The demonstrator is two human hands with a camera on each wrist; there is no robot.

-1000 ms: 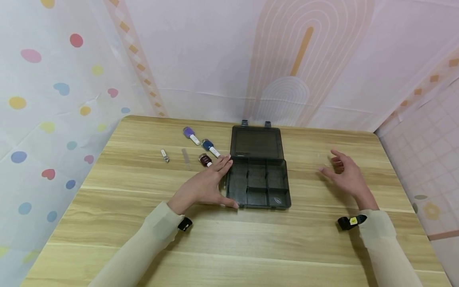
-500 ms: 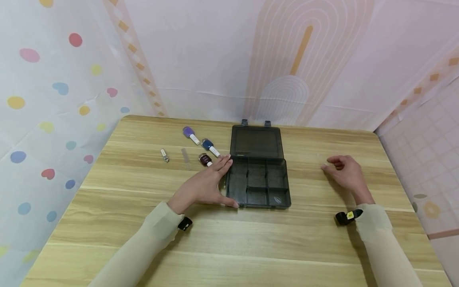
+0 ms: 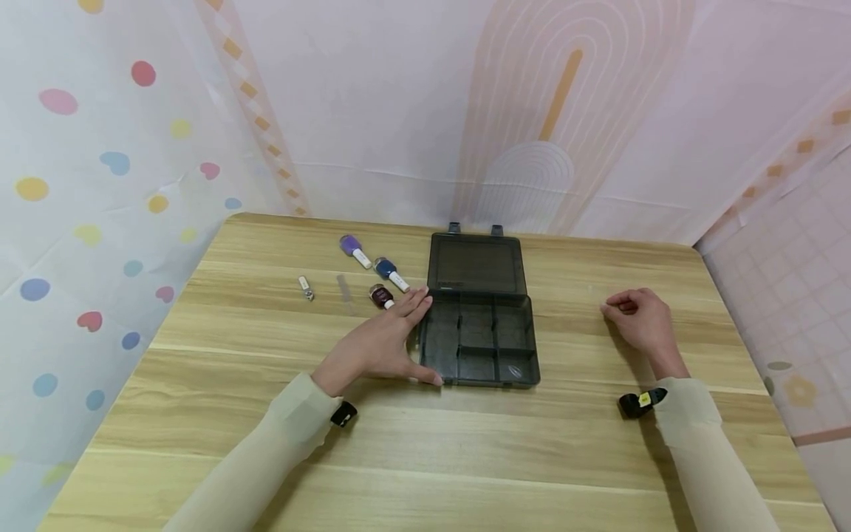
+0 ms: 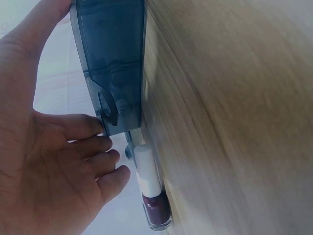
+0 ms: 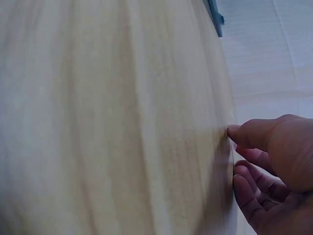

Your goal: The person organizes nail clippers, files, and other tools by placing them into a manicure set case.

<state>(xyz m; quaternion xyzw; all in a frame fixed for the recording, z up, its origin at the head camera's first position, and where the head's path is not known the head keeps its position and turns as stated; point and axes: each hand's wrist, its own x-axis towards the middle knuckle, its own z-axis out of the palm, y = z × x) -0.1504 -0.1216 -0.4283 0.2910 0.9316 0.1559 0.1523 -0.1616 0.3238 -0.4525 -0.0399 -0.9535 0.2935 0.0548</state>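
Observation:
A dark translucent compartment box stands on the table with its lid laid back. My left hand holds it by the left side, thumb at the front corner and fingertips by the hinge end. In the left wrist view those fingers touch the box wall. Right of the box, my right hand is low at the tabletop, thumb and forefinger pinched together on what seems a tiny clear piece, mostly hidden. Another faint clear piece lies just beyond it.
Three nail polish bottles, purple, blue and dark red, lie left of the box. Farther left are a nail clipper and a thin translucent strip. A patterned cloth hangs behind the table.
My right hand has come down to the tabletop, its thumb and forefinger closing together where a small clear piece showed. The left hand and the box have stayed put.

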